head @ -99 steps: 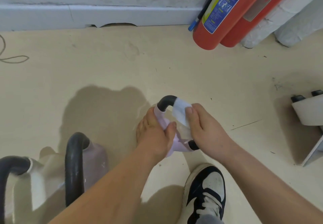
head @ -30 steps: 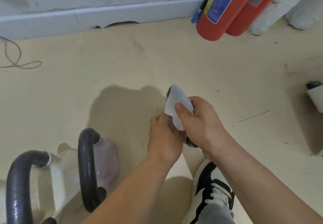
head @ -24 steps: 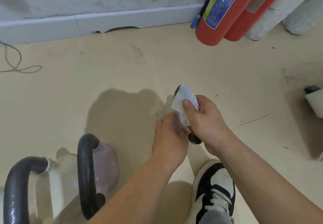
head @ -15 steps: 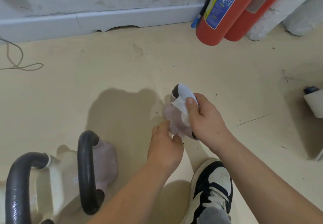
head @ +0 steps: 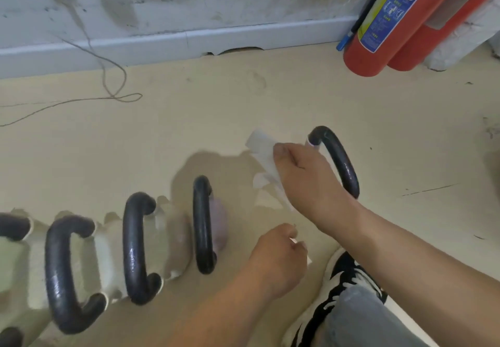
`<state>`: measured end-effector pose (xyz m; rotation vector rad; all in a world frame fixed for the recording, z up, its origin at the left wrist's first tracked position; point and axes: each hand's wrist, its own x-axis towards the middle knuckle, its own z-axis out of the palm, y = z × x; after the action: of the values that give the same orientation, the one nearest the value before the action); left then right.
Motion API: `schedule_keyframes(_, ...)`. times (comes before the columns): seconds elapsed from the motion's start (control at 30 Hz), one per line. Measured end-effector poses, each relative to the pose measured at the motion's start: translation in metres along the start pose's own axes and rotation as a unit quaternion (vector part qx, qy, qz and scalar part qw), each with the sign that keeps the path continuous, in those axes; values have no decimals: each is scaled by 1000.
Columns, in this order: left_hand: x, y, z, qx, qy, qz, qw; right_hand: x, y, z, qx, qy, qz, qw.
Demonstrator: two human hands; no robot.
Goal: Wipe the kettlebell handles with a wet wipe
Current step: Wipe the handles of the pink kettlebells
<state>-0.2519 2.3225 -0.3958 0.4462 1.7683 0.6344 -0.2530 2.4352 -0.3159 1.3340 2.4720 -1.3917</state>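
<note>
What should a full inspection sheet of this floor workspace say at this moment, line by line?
Surface: beige floor, scuffed and marked.
Job's things: wet wipe held in the air, off any handle; one kettlebell handle behind the right hand; row of kettlebells at left, handles glossy.
Clutter: nothing seen.
Grippers: right hand pinches the wipe; left hand curled, something white at its fingertips, unclear.
Cables: thin cord looped on the floor by the wall.
Surroundings: two red fire extinguishers, chipped skirting board, shoe.
</note>
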Motion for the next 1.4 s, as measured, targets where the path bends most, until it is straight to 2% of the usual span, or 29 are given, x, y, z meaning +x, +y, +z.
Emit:
schedule_keyframes(0.1, -32, -21, -13, 15, -11, -38, 999, -18, -26, 1, -20, -74, 32, 997)
schedule_keyframes(0.2, -50, -41, -24, -8, -12, -41, 999, -33, -44, -9, -97, -154, 43, 982)
schedule_keyframes(0.3, -62, -61, -28, -154, -10, -70, 986, -43, -52, -13, -156, -162, 47, 973)
schedule_keyframes(0.37, -71, -75, -27, -275, 6, -120, 954, -45, -52, -2, -177, -169, 60, 968)
schedule_keyframes(0.43, -77, -91, -25, -340, 40, -164, 925, -45, -45, 19, -164, -155, 96, 969)
schedule_keyframes(0.5, -75, -104, -26, -399, 105, -172, 894, -47, -33, 45, -97, -119, 143, 978)
schedule_keyframes(0.53, -73, -105, -29, -458, 129, -172, 863, -50, -26, 58, -46, -96, 168, 980)
schedule_keyframes(0.6, -71, -102, -39, -586, 127, -177, 780, -56, -14, 77, 70, -64, 221, 971)
schedule_keyframes(0.63, -70, -100, -44, -625, 113, -169, 754, -58, -10, 85, 114, -55, 241, 962)
schedule_keyframes(0.7, -66, -93, -50, -661, 84, -136, 733, -60, -3, 95, 145, -38, 254, 955)
schedule_keyframes(0.77, -62, -88, -53, -671, 95, -128, 724, -59, 3, 98, 132, -29, 243, 961)
schedule_keyframes(0.9, -48, -87, -54, -658, 127, -129, 731, -49, 6, 93, 129, -54, 239, 961)
schedule_keyframes(1.0, -39, -80, -46, -662, 89, -135, 732, -34, 11, 81, 144, -41, 249, 957)
schedule_keyframes(1.27, -27, -62, -30, -707, 2, -133, 695, -25, 33, 56, 145, -32, 246, 958)
schedule_keyframes(1.4, -20, -51, -33, -679, 18, -147, 719, -19, 31, 56, 135, -55, 210, 967)
